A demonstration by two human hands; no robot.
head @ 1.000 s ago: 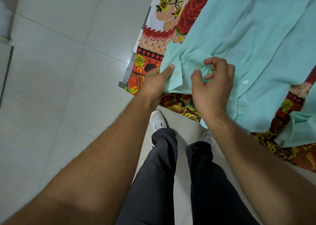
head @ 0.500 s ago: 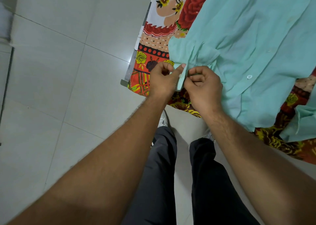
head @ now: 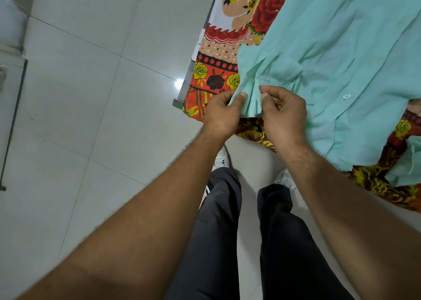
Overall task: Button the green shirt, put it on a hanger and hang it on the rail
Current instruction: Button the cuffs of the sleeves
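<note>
The light green shirt [head: 337, 49] lies spread over a flower-patterned bedsheet [head: 216, 76] at the upper right. Its lower front edge hangs at the bed's near corner. My left hand [head: 222, 115] pinches that edge between thumb and fingers. Right beside it, my right hand [head: 283, 115] pinches the adjoining strip of the shirt front, fingers curled. The two hands are a thumb's width apart. One white button [head: 346, 96] shows further up the shirt front. No hanger or rail is in view.
Pale floor tiles [head: 91, 94] fill the left side. A metal bed frame corner [head: 178, 102] sticks out under the sheet. My dark trousers [head: 218, 231] and white shoes stand close to the bed. A dark strip runs along the far left.
My hands went from lying loosely on the shirt hem to pinching its edge together. They have since drawn slightly apart, still gripping the cloth.
</note>
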